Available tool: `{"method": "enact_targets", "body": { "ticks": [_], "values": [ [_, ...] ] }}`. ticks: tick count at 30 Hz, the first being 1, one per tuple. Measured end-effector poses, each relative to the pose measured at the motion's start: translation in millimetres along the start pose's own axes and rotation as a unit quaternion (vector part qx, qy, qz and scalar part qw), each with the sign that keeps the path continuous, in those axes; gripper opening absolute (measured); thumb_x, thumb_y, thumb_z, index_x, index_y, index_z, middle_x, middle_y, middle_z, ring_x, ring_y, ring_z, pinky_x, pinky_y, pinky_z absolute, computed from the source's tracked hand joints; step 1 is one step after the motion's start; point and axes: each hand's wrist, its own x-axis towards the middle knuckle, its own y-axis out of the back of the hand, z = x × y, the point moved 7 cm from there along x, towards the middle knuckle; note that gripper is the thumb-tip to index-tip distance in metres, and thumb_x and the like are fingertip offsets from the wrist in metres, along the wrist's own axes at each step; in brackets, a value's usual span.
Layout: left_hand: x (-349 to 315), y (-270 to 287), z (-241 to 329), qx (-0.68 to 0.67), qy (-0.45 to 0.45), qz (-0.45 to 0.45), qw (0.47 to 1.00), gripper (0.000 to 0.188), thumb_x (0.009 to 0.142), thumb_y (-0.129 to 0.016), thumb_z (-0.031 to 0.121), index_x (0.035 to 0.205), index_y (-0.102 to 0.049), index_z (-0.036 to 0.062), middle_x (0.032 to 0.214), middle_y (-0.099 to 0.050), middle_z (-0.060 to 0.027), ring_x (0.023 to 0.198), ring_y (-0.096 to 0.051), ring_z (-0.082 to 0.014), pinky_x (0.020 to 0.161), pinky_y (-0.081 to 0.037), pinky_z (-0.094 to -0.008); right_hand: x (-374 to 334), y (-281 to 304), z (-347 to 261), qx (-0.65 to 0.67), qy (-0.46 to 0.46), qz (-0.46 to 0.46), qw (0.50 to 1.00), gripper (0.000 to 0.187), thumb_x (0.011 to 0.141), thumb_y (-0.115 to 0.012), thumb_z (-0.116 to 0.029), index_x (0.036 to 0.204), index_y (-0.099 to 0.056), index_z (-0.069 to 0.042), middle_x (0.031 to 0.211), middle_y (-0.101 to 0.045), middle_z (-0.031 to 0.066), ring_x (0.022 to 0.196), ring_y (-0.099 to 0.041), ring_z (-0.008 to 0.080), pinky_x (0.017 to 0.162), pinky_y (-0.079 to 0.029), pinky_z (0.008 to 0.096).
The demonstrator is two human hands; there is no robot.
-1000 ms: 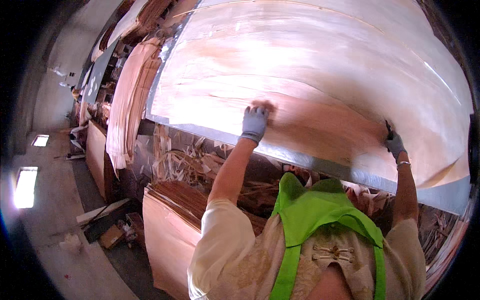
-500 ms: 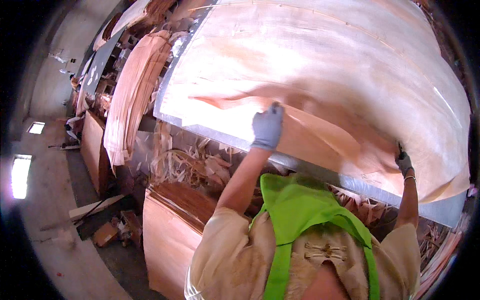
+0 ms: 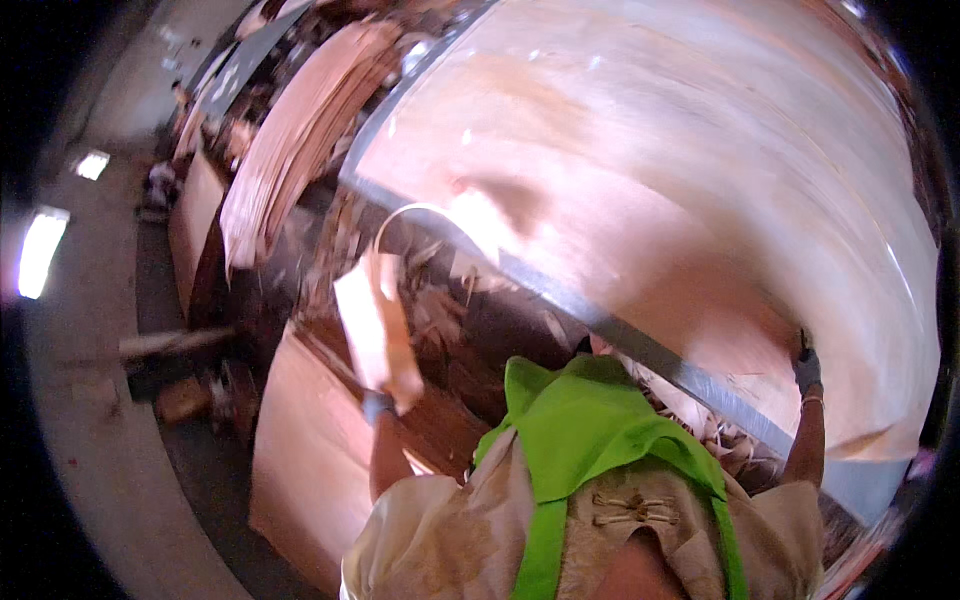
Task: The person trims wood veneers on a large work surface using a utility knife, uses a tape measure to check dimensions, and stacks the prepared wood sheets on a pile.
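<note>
Off to the left of the metal-edged table, my left hand (image 3: 379,405), in a grey glove, grips a torn piece of pale wood veneer (image 3: 372,325). The piece is folded and blurred, and a thin curled strip trails from it; it hides most of my fingers. My right hand (image 3: 808,372), also gloved, rests at the right on the large veneer sheet (image 3: 620,130) spread over the table. Its fingers look closed around something small and dark that juts forward, too small to make out.
Below my left hand stands a stack of wood sheets (image 3: 310,450). Veneer scraps (image 3: 440,320) lie heaped between it and the table's metal edge (image 3: 570,300). A bundle of veneer sheets (image 3: 300,130) sits at the far left, near a grey floor strip (image 3: 100,400).
My left hand has swung left and toward me, off the table, bringing away the torn veneer piece. The raised flap on the sheet is gone. My right hand stays near the same spot.
</note>
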Motion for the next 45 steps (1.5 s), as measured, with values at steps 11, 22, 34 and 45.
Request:
{"method": "enact_targets", "body": {
  "ticks": [11, 22, 34, 45],
  "values": [
    [-396, -203, 2, -0.102, -0.1, -0.559, 0.816, 0.04, 0.078, -0.051, 0.036, 0.109, -0.062, 0.0131, 0.116, -0.058, -0.0062, 0.106, -0.055, -0.0247, 0.086, -0.044, -0.0403, -6, 59, 79, -0.002, -0.162, -0.035, 0.986, 0.021, 0.081, -0.054, -0.022, 0.089, -0.047, -0.004, 0.073, -0.048, 0.0029, 0.064, -0.043, 0.0151, 0.055, -0.039, 0.0296],
    [-416, -222, 24, -0.477, -0.053, -0.557, 0.677, 0.029, 0.078, -0.056, 0.024, 0.099, -0.062, 0.0043, 0.096, -0.062, -0.0099, 0.089, -0.058, -0.0231, 0.08, -0.044, -0.0336, 118, 111, -56, -0.171, 0.033, 0.031, 0.984, 0.026, 0.083, -0.05, -0.011, 0.107, -0.047, 0.001, 0.099, -0.051, 0.0085, 0.09, -0.046, 0.0198, 0.081, -0.04, 0.0339],
    [-65, -58, 196, -0.207, -0.429, -0.387, 0.79, 0.021, 0.079, -0.054, 0.022, 0.089, -0.064, 0.0065, 0.088, -0.063, -0.0123, 0.083, -0.059, -0.0285, 0.074, -0.046, -0.0389, 149, -31, -519, 0.107, 0.148, 0.048, 0.982, 0.022, 0.085, -0.058, -0.018, 0.095, -0.064, 0.001, 0.073, -0.064, 0.0054, 0.058, -0.051, 0.0066, 0.052, -0.042, 0.0217],
    [232, 333, 279, -0.839, -0.129, 0.001, 0.528, 0.039, 0.091, -0.034, 0.03, 0.116, -0.049, 0.0044, 0.118, -0.052, -0.0134, 0.107, -0.05, -0.022, 0.089, -0.042, -0.0357, 280, -14, -698, 0.104, 0.168, 0.174, 0.965, 0.036, 0.085, -0.057, -0.035, 0.093, -0.062, 0.0, 0.065, -0.058, 0.006, 0.063, -0.053, 0.0207, 0.061, -0.043, 0.0311]
  ]
}}
